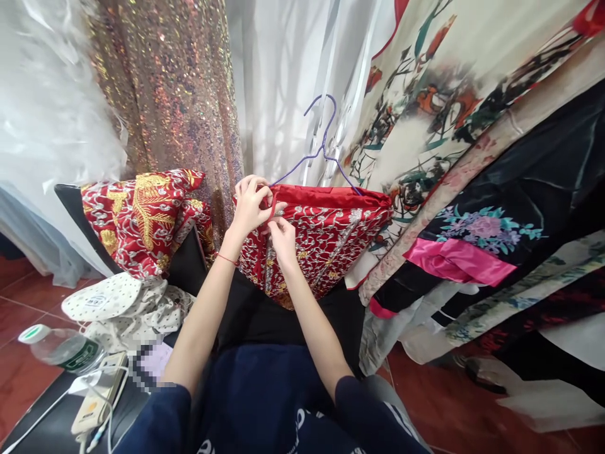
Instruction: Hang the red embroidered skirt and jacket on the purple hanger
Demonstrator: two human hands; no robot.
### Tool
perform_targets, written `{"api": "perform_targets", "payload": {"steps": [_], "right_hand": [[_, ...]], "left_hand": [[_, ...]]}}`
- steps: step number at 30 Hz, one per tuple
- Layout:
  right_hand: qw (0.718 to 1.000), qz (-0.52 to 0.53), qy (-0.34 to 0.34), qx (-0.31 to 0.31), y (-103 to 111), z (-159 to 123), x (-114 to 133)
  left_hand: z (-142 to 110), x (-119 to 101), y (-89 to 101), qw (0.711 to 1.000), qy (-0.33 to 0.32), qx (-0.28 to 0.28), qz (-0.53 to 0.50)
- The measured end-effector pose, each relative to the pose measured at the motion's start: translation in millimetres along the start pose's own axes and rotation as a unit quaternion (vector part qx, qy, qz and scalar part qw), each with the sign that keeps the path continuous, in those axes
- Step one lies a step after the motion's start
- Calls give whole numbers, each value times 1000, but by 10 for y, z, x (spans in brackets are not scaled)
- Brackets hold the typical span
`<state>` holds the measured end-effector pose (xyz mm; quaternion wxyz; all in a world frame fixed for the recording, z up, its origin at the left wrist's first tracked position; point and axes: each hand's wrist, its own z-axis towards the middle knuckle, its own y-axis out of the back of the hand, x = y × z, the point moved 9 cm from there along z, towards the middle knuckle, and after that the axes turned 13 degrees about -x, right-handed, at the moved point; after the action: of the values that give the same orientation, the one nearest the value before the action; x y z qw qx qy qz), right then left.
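Observation:
A red garment (321,233) with silver and gold embroidery hangs in front of me on a purple wire hanger (322,148), its plain red top band (326,197) running across the hanger. At the band's left end, my left hand (251,205) is closed, with a thin red strap (273,207) looped by its thumb and fingers. Just below and to the right, my right hand (282,241) pinches close to the strap's lower end against the embroidered cloth. Fingertips partly cover what each hand grips.
Folded red-and-gold embroidered cloth (142,217) lies over a black chair at left. Below it are a dotted white cloth (137,312), a plastic bottle (66,350) and a power strip (97,400) with cables. A sequined fabric (165,82) hangs behind; several garments hang at right.

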<state>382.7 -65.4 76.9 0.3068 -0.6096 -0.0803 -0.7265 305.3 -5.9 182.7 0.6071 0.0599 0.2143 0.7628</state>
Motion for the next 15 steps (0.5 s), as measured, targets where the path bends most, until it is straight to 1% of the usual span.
{"api": "perform_targets", "payload": {"steps": [2,3,6,8,12,15], "right_hand": [[1000,-9,6,-2,-28,-23,29],[1000,-14,9,-2,-37,-37,33],[1000,-26,14,3,-31,-76,12],[999,-34,16,3,5,-95,-13],[998,-52,23,-1,110,-111,-36],[998,-65,28,0,165,-92,-38]], "left_hand": [[46,-4,13,1000,-12,4,17],[70,-7,-15,999,-18,18,21],[105,-23,-182,995,-30,94,13],[100,-34,-253,993,-29,118,1],[66,-73,-236,996,-16,87,-15],[37,-128,-222,997,-17,76,-23]]}}
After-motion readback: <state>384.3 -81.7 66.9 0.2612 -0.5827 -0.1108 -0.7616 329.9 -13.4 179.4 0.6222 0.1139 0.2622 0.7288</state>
